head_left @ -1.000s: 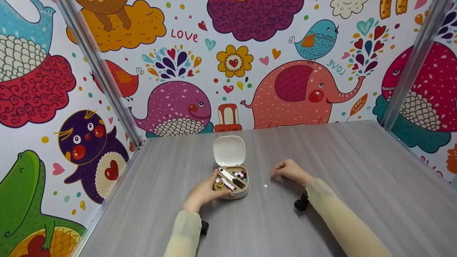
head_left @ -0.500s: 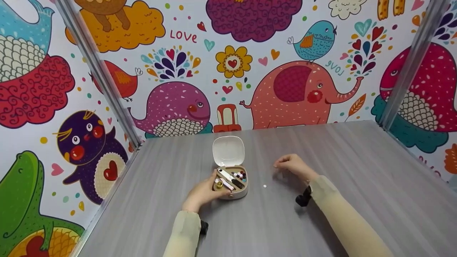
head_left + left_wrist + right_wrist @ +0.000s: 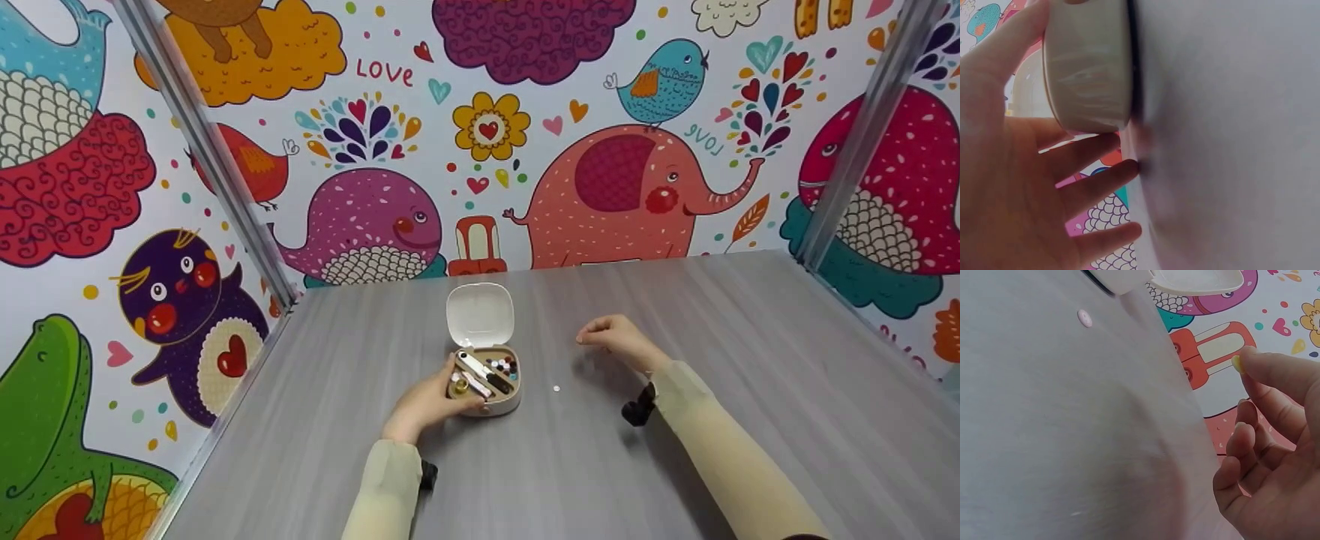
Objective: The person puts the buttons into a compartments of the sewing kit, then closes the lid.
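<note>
A small open sewing box with a white lid stands on the grey table. My left hand grips its left side, thumb at the front and fingers around the back; the left wrist view shows the box wall between them. My right hand is raised over the table, right of the box. Its thumb and index finger pinch a small yellow button, with the other fingers curled. A pale pinkish-white button lies flat on the table between box and right hand.
Inside the box lie a white-and-black tool, a gold-coloured round piece and several small coloured buttons in a compartment. Walls with cartoon animals stand behind and at the sides, with metal posts at the corners.
My right hand has risen and drawn slightly back to the right, away from the pale button on the table. The left hand and box have stayed in place.
</note>
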A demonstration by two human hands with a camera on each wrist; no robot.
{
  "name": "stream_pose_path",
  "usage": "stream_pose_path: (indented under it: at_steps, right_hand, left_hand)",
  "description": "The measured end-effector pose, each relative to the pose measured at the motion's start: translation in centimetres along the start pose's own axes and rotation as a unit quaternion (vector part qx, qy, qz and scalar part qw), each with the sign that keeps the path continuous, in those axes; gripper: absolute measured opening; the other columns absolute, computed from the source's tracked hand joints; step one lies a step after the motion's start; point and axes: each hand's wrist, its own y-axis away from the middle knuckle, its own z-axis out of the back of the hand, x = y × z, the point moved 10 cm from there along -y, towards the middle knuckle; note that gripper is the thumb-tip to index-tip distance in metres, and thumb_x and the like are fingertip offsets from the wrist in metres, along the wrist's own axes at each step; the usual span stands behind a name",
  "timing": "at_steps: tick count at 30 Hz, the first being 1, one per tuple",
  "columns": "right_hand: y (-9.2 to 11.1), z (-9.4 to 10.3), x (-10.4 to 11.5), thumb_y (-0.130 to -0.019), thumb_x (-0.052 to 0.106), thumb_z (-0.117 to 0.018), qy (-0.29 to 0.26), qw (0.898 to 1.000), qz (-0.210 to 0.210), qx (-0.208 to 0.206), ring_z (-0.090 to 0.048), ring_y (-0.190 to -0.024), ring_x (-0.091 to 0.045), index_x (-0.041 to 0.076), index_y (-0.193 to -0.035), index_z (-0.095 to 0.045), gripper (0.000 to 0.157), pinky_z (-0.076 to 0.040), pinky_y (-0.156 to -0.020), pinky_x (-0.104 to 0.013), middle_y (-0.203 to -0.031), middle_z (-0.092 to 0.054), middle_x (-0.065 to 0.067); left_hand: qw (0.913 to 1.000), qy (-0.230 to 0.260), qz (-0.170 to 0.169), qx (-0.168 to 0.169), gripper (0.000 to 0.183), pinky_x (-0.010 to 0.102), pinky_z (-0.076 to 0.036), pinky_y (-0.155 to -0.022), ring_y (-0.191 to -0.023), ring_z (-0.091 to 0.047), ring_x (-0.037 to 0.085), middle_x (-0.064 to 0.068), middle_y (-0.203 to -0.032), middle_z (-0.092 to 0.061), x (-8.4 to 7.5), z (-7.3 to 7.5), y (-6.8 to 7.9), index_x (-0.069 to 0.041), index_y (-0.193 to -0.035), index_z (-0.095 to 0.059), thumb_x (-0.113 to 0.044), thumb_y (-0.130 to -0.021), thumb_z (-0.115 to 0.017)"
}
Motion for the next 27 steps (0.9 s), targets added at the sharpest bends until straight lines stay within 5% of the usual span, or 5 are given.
stream_pose_path:
  at_steps: [27]
  right_hand:
    - [0.6,-1.7,3.8,-0.09,0.007,-0.067,-0.013,0.999,0.028,0.029,-0.047,-0.068,-0.016,-0.015,-0.102,-0.067,0.025,-0.04,-0.06,-0.027,-0.085,-0.066,-0.007]
  left_hand:
    - [0.9999,-0.017,-0.001,0.001,0.106,0.052,-0.043,-0.098,-0.122,-0.051,0.042,0.025,-0.142,-0.045,-0.1,0.1,0.0,-0.002,-0.153,-0.023,-0.06,-0.078,-0.071]
